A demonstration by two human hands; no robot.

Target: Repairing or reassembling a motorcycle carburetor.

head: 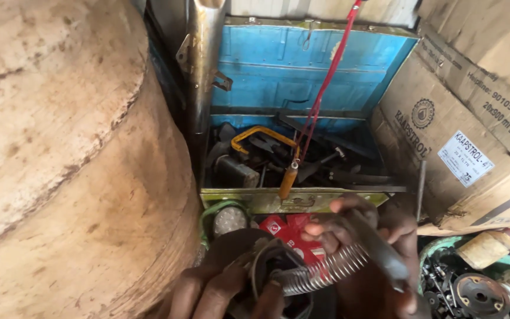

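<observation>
Coiled metal spring low in front of me, my right hand wrapped around its upper end, my left hand gripping the dark round part it enters, red packet behind, open blue toolbox beyond, cardboard boxes right.

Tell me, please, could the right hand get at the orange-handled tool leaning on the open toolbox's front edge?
Probably not at once: the right hand grips a coiled spring. The orange-handled tool stands uncovered just above it.
</observation>
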